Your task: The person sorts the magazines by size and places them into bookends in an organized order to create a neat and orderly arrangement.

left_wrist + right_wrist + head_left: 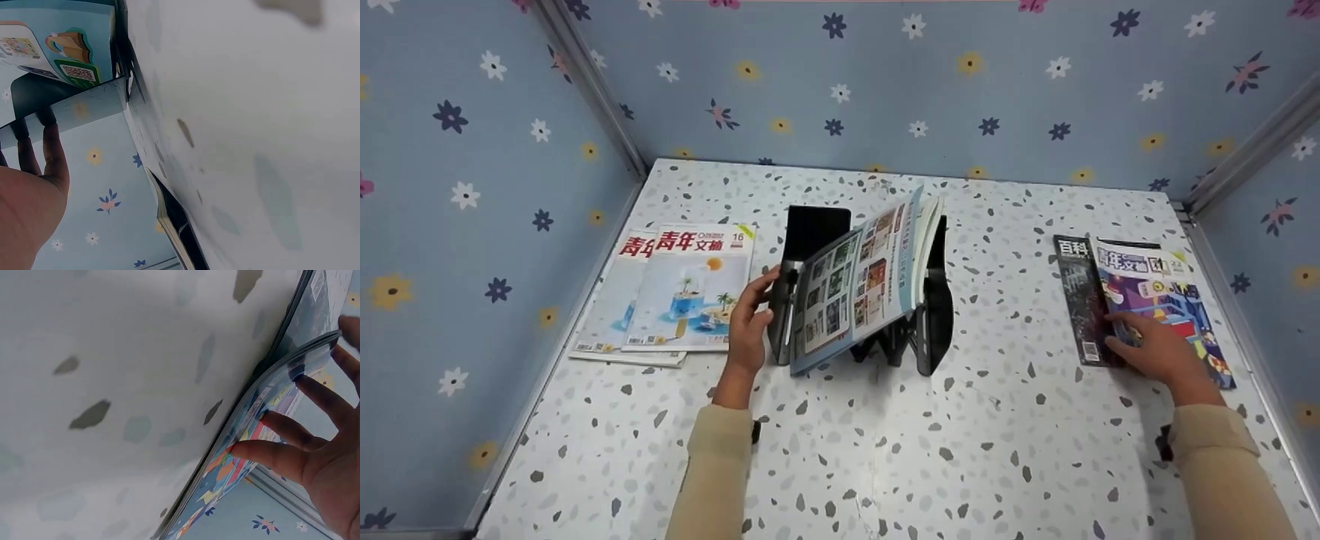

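Note:
My left hand (747, 319) touches the outer left side of a black desktop book rack (819, 229) with its fingertips. In the left wrist view its fingers (54, 154) reach up to the glossy side panel. Several magazines lean tilted in the rack, a blue-edged magazine (847, 289) in front. On the right, my right hand (1159, 349) pinches the left edge of a purple illustrated magazine (1174, 300). That edge bends up between thumb and fingers (281, 453) in the right wrist view. Under it, partly covered, lies a dark magazine (1076, 300).
Two overlapping magazines (690, 289) with red titles lie on the left of the speckled white table (885, 450). Blue flowered panels (877, 82) stand along the back and both sides.

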A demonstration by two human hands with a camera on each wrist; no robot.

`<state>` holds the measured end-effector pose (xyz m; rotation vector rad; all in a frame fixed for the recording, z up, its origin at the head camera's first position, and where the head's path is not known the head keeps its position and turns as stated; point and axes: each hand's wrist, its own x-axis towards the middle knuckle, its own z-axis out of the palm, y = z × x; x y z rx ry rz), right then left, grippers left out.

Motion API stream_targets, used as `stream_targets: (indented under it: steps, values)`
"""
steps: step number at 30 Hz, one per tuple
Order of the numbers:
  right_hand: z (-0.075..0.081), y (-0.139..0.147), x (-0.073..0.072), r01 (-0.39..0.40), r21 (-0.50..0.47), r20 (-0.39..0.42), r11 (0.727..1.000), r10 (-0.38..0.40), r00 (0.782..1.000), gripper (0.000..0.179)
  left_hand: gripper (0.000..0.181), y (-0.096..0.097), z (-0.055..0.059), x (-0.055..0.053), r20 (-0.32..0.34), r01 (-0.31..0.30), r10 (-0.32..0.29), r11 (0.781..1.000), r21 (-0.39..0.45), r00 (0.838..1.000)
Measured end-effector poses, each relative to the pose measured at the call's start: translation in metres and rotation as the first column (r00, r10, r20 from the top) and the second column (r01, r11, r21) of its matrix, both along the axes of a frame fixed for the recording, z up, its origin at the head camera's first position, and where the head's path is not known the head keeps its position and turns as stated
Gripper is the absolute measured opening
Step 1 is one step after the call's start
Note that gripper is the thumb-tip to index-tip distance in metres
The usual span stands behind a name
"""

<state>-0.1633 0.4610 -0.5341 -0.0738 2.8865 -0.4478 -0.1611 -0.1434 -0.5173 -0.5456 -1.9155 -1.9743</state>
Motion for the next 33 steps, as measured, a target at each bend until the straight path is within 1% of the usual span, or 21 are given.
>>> stream_targets:
  steps: [4, 7, 9, 12, 15, 18, 21, 25, 29, 33]
  values:
    - [0.001, 0.0, -0.005, 0.01, 0.024, 0.006, 1.0, -0.01, 1.0, 0.052, 0.049, 0.001, -0.001, 0.0, 0.01, -0.004, 0.004, 1.0, 0.007, 1.0]
    - [0.003, -0.001, -0.007, 0.042, 0.041, 0.048, 0.998, -0.044, 0.998, 0.055, 0.049, 0.001, -0.001, 0.0, 0.013, -0.007, 0.007, 1.0, 0.005, 1.0]
    - [0.004, -0.002, -0.009, 0.074, 0.051, 0.059, 0.996, -0.077, 0.995, 0.059, 0.049, 0.001, -0.001, 0.001, 0.015, -0.01, 0.01, 1.0, -0.001, 1.0]
    - [0.005, -0.003, -0.009, 0.119, 0.05, 0.029, 0.992, -0.12, 0.992, 0.061, 0.05, 0.001, 0.0, 0.001, 0.007, -0.003, 0.003, 1.0, 0.0, 1.0]
    - [0.004, -0.004, -0.01, 0.148, 0.043, -0.032, 0.988, -0.147, 0.989, 0.058, 0.05, 0.001, 0.001, 0.0, 0.001, 0.008, -0.008, 1.0, 0.007, 1.0]
    - [0.001, -0.006, -0.012, 0.166, 0.037, -0.083, 0.985, -0.163, 0.983, 0.054, 0.05, 0.001, 0.002, 0.0, 0.005, 0.006, -0.006, 1.0, 0.005, 1.0]
    - [0.0, -0.007, -0.015, 0.196, 0.023, -0.106, 0.98, -0.193, 0.975, 0.058, 0.049, 0.001, 0.002, 0.0, 0.015, -0.001, 0.001, 1.0, 0.001, 1.0]
    - [0.0, -0.008, -0.018, 0.223, 0.013, -0.117, 0.975, -0.22, 0.969, 0.07, 0.049, -0.001, 0.001, 0.0, 0.019, 0.003, -0.003, 1.0, 0.002, 1.0]
    - [0.001, -0.008, -0.018, 0.228, 0.007, -0.119, 0.974, -0.226, 0.967, 0.069, 0.048, -0.002, -0.001, 0.001, 0.023, 0.007, -0.007, 1.0, 0.002, 1.0]
    - [0.004, -0.009, -0.016, 0.261, -0.039, -0.125, 0.965, -0.264, 0.956, 0.068, 0.048, -0.002, 0.0, 0.001, 0.019, 0.005, -0.005, 1.0, 0.003, 1.0]
